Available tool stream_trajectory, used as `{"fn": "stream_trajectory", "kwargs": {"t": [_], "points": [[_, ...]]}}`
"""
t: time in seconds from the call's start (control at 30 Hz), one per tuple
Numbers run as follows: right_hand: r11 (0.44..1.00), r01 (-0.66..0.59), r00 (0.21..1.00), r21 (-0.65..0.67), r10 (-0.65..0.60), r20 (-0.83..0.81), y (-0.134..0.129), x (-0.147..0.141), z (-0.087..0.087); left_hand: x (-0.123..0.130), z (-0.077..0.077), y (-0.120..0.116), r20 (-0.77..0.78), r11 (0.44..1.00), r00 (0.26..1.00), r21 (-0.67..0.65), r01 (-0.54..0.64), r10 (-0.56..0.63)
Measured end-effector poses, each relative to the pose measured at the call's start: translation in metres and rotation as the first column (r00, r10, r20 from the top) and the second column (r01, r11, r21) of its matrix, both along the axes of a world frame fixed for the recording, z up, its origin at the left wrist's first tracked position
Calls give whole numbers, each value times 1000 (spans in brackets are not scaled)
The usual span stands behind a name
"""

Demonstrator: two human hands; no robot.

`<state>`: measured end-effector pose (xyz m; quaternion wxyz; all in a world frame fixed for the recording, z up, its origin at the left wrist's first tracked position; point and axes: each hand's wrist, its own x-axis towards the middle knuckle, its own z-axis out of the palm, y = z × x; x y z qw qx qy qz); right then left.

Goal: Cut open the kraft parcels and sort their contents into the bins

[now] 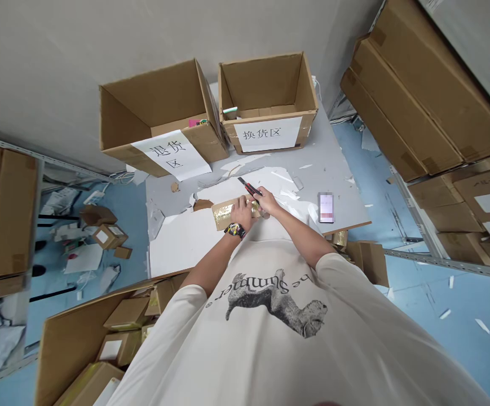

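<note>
A small cardboard box (pixel 223 214) covered with shiny tape lies on the white sheet near the table's front edge. My left hand (pixel 242 212), with a watch on the wrist, rests on top of this box, fingers spread over it. Just to its right, my right hand (pixel 266 201) is closed around a red and black box cutter (pixel 250 188), whose tip points up and to the left, above the box's far edge. The box's right end is partly hidden by my hands.
Two open cartons with paper signs, one at the back left (pixel 143 124) and one at the back right (pixel 265 90), stand on the grey table (pixel 333 163). A phone (pixel 326 207) lies at right. Below the front edge, a large carton (pixel 71 332) holds several boxes.
</note>
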<state>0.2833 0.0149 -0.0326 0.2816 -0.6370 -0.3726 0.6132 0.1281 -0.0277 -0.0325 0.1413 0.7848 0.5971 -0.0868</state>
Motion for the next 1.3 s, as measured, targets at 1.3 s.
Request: {"fn": "stream_trajectory", "kwargs": {"t": [1.3], "points": [[913,-384,862,141,300,409,-90,130,-2,-11,6,9,-12,987,1000,-160,7,-9]]}}
